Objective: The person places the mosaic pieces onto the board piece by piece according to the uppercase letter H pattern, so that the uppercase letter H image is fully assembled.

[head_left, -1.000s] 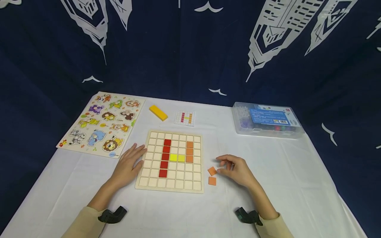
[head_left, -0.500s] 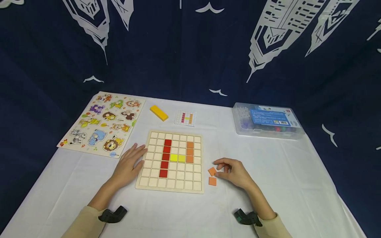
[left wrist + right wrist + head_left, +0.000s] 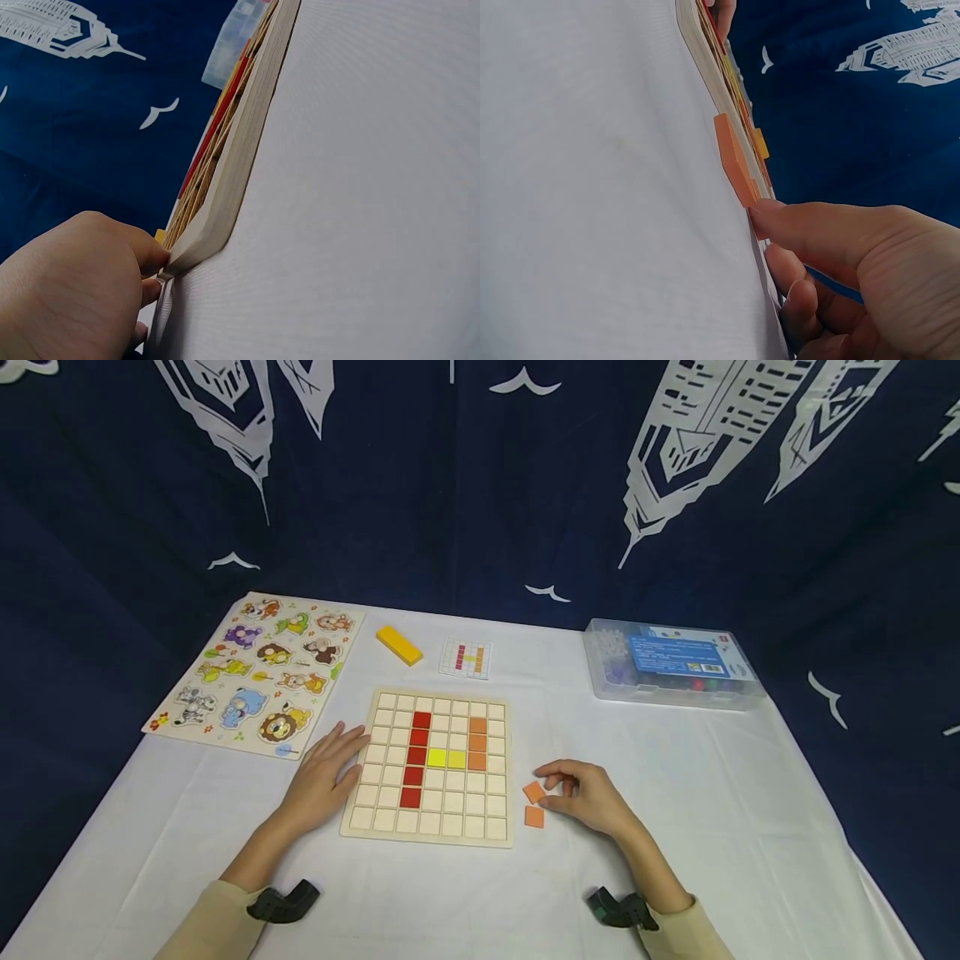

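A wooden grid board [image 3: 427, 827] lies flat in the head view, with a column of red tiles [image 3: 415, 756], a pair of yellow tiles [image 3: 446, 758] and a short column of orange tiles [image 3: 477, 743] in its cells. My left hand [image 3: 322, 781] rests at the board's left edge, fingers extended, fingertips touching it. To the right of the board lie two loose orange tiles. My right hand [image 3: 581, 793] is bent over the farther orange tile [image 3: 533, 792]; its thumb meets the tile's edge and the index finger hovers just beyond it. The nearer orange tile [image 3: 534, 817] lies untouched.
A small pattern card [image 3: 466, 658] and a yellow block [image 3: 399, 645] lie behind the board. An animal puzzle board [image 3: 255, 681] is at the back left. At the back right stands a clear plastic case [image 3: 671, 664]. White cloth [image 3: 697, 777] covers the table.
My right hand has shifted slightly left toward the farther orange tile, thumb and index finger closing around it. The left hand and the tiles stay where they were.
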The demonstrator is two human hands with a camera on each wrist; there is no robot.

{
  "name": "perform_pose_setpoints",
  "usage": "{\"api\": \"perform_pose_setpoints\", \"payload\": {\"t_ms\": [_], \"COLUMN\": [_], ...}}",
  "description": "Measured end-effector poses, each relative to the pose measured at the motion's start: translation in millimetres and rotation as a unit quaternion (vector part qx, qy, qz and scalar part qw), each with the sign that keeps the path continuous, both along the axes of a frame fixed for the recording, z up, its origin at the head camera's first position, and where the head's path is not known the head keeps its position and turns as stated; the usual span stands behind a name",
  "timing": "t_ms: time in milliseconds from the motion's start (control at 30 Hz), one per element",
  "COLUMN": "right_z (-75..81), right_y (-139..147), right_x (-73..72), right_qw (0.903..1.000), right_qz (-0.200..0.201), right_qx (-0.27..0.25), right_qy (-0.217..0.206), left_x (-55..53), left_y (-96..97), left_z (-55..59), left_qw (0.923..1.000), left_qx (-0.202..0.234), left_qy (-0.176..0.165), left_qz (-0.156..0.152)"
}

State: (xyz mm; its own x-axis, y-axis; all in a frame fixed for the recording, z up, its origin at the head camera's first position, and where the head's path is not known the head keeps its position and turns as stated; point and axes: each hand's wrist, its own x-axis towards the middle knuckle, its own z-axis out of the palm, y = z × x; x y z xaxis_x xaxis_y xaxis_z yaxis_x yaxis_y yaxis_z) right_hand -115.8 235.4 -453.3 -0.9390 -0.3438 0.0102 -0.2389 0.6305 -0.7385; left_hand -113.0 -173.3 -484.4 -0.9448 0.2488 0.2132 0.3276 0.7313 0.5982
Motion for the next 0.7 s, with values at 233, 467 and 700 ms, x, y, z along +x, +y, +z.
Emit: {"api": "perform_pose_setpoints", "payload": {"t_ms": [233, 467, 700], "right_z": [-0.9, -1.2, -1.9], "right_y": [-1.0, -1.2, -1.5], "right_x": [0.7, 0.5, 0.9], "right_qw": [0.9998, 0.9995, 0.9995], "right_qz": [0.004, 0.01, 0.006], "right_qx": [0.014, 0.013, 0.011], "right_qy": [0.012, 0.026, 0.029], "left_x": [0.4, 0.3, 0.7], "left_y": [0.1, 0.0, -0.2], "left_z": [-0.1, -0.1, 0.1], "left_qw": [1.0, 1.0, 1.0], "left_qx": [0.0, 0.0, 0.002], "left_qy": [0.003, 0.002, 0.007], "left_qz": [0.001, 0.002, 0.0]}}
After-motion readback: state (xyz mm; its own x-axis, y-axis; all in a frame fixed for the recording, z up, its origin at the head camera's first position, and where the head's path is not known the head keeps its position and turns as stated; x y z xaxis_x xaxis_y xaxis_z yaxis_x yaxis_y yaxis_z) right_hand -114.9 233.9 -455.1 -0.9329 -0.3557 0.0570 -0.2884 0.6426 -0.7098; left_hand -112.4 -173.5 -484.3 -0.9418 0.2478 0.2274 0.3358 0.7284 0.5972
